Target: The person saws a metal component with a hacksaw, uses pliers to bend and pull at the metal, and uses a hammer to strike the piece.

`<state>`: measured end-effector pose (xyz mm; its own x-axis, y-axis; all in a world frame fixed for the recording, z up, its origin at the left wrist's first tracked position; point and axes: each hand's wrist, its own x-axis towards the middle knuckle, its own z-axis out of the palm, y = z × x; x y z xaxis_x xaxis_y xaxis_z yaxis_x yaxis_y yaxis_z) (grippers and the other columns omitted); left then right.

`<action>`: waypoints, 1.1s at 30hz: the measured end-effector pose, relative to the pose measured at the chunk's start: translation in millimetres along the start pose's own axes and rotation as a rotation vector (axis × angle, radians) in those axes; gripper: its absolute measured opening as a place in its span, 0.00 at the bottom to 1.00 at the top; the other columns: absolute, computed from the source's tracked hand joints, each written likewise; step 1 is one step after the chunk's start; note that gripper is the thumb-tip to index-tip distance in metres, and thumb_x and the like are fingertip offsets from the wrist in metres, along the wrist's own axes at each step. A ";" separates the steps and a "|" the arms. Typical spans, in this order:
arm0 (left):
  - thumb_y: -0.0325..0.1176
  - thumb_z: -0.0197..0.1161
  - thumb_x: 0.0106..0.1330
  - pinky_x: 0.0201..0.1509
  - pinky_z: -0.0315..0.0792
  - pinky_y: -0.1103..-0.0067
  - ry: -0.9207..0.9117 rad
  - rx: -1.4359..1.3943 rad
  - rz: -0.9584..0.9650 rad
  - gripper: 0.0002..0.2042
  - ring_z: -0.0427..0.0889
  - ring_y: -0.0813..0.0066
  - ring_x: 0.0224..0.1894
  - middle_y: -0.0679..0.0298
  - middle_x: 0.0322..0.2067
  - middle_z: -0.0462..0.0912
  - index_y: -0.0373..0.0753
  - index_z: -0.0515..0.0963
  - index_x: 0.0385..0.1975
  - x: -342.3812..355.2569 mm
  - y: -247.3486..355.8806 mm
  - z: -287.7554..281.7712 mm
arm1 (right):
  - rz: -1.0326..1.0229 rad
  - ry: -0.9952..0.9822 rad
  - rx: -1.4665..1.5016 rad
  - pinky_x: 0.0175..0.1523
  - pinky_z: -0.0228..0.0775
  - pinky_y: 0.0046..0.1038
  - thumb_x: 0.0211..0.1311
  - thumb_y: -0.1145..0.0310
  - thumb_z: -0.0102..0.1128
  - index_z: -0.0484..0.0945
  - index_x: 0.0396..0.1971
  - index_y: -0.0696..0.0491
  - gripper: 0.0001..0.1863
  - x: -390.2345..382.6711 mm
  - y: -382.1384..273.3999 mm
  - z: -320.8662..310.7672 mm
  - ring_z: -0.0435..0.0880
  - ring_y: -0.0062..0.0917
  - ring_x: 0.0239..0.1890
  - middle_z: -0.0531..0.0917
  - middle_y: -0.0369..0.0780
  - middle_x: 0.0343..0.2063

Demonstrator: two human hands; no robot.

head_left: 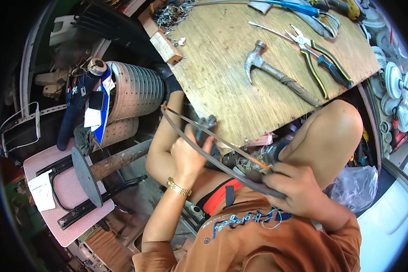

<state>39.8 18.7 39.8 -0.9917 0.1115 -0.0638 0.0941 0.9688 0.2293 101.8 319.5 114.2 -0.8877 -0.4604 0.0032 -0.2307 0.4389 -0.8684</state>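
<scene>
My left hand (190, 152) grips a dark tool or part (203, 126) at the near edge of the plywood workbench (222, 63). My right hand (290, 188) holds the end of a long grey cable (199, 149) with an orange wire (231, 147) running along it. The cable stretches from my right hand up and left past my left hand to about the bench corner. Both hands sit above my lap, between my bare knees. A gold bracelet (179, 187) circles my left wrist.
On the bench lie a hammer (276, 75), yellow-and-black pliers (319, 61), a blue-handled tool (294, 8) and a heap of screws (170, 13). A ribbed white drum (136, 90), a rusty pipe with a disc (104, 165) and a pink stool (65, 195) stand at left. White discs (396, 86) pile at right.
</scene>
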 end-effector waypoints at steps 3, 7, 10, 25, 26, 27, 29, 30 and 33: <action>0.39 0.77 0.57 0.38 0.81 0.58 -0.043 -0.267 -0.093 0.21 0.88 0.42 0.33 0.44 0.29 0.86 0.31 0.80 0.43 6.6 1.9 -4.8 | -0.005 0.054 0.112 0.32 0.77 0.41 0.56 0.66 0.75 0.81 0.40 0.49 0.14 38.2 12.1 12.3 0.84 0.39 0.28 0.79 0.40 0.29; 0.44 0.78 0.58 0.33 0.80 0.55 0.027 -0.041 0.037 0.25 0.86 0.38 0.29 0.43 0.24 0.85 0.30 0.78 0.44 2.0 6.8 -3.2 | -0.046 0.045 0.132 0.32 0.78 0.41 0.56 0.67 0.75 0.81 0.44 0.50 0.16 16.4 18.8 16.5 0.84 0.41 0.30 0.80 0.41 0.32; 0.45 0.78 0.58 0.34 0.80 0.53 -0.068 -0.003 0.013 0.26 0.86 0.39 0.30 0.42 0.26 0.85 0.31 0.77 0.46 4.2 3.0 -10.6 | -0.038 0.001 0.091 0.33 0.78 0.40 0.55 0.68 0.76 0.81 0.44 0.49 0.17 11.8 13.4 4.1 0.84 0.41 0.30 0.82 0.41 0.35; 0.46 0.80 0.54 0.44 0.80 0.58 -0.303 -0.136 0.201 0.26 0.86 0.40 0.38 0.43 0.31 0.86 0.30 0.81 0.41 65.0 27.6 -108.5 | -0.107 0.296 0.284 0.31 0.70 0.33 0.56 0.81 0.70 0.79 0.37 0.60 0.10 12.2 -3.1 -13.9 0.79 0.36 0.25 0.79 0.45 0.28; 0.46 0.80 0.54 0.44 0.80 0.59 -0.307 -0.155 0.183 0.26 0.87 0.41 0.37 0.43 0.32 0.87 0.30 0.81 0.41 64.3 35.8 -109.2 | -0.107 0.289 0.286 0.31 0.70 0.33 0.56 0.81 0.70 0.79 0.37 0.60 0.10 8.2 -3.8 -14.2 0.79 0.36 0.25 0.79 0.45 0.28; 0.45 0.80 0.54 0.47 0.80 0.60 -0.368 -0.187 0.102 0.26 0.87 0.43 0.40 0.43 0.34 0.87 0.31 0.82 0.44 62.3 43.3 -111.9 | -0.092 0.272 0.279 0.31 0.70 0.33 0.56 0.81 0.70 0.79 0.37 0.60 0.10 4.2 -4.0 -15.8 0.79 0.36 0.25 0.79 0.45 0.27; 0.46 0.79 0.54 0.48 0.80 0.60 -0.338 -0.222 0.138 0.25 0.87 0.44 0.42 0.43 0.35 0.87 0.32 0.83 0.45 51.7 37.4 -102.8 | -0.060 0.252 0.281 0.32 0.71 0.32 0.57 0.81 0.69 0.79 0.37 0.60 0.09 -3.7 -3.6 -14.7 0.79 0.35 0.26 0.79 0.45 0.27; 0.46 0.79 0.54 0.50 0.79 0.61 -0.313 -0.260 0.174 0.25 0.87 0.44 0.43 0.42 0.37 0.87 0.34 0.83 0.46 44.5 32.2 -93.7 | -0.059 0.253 0.274 0.32 0.71 0.32 0.57 0.81 0.69 0.79 0.37 0.60 0.09 -8.2 -3.6 -12.7 0.79 0.35 0.26 0.79 0.45 0.27; 0.38 0.81 0.56 0.59 0.74 0.65 -0.347 -0.406 0.114 0.31 0.83 0.56 0.52 0.49 0.48 0.85 0.32 0.77 0.57 21.7 24.9 -70.5 | -0.091 0.198 0.263 0.34 0.73 0.35 0.57 0.78 0.70 0.80 0.36 0.58 0.09 -17.0 -1.3 -12.1 0.81 0.36 0.28 0.79 0.44 0.27</action>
<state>14.4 29.6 112.6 -0.8838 0.3439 -0.3173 0.0900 0.7904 0.6060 112.4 336.2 121.3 -0.9341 -0.3188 0.1605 -0.2250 0.1769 -0.9582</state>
